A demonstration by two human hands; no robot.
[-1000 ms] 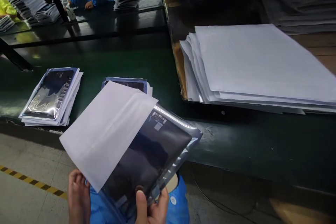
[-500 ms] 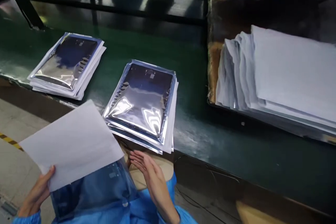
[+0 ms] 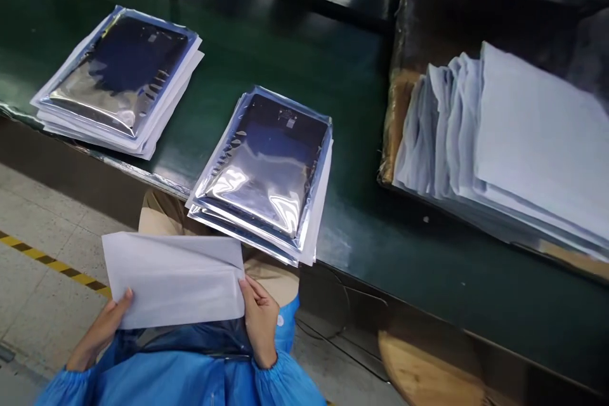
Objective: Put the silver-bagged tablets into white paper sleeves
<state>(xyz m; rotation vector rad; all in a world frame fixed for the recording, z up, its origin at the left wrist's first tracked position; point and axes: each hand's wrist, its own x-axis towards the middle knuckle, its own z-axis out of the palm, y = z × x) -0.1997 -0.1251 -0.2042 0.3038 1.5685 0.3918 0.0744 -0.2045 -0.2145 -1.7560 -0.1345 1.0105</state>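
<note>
In front of my body my left hand and my right hand hold a white sheet by its two sides. The left thumb lies on top of the sheet, and the right fingers pinch its right edge, where the sheet creases. Under the sheet a dark, glossy wrapped panel shows as a narrow strip; most of it is hidden. Beyond my hands, at the bench edge, lies a stack topped by a dark flat panel in a shiny clear bag, with white layers beneath.
A second stack with a bagged dark panel lies farther left on the green bench. To the right, a pile of white sheets leans in a worn cardboard box. A wooden stool seat stands below the bench.
My right hand has come from beside the sheet, fingers spread, to grip its right edge. The sheet is now lower and more level, covering more of the dark panel. The view has shifted.
</note>
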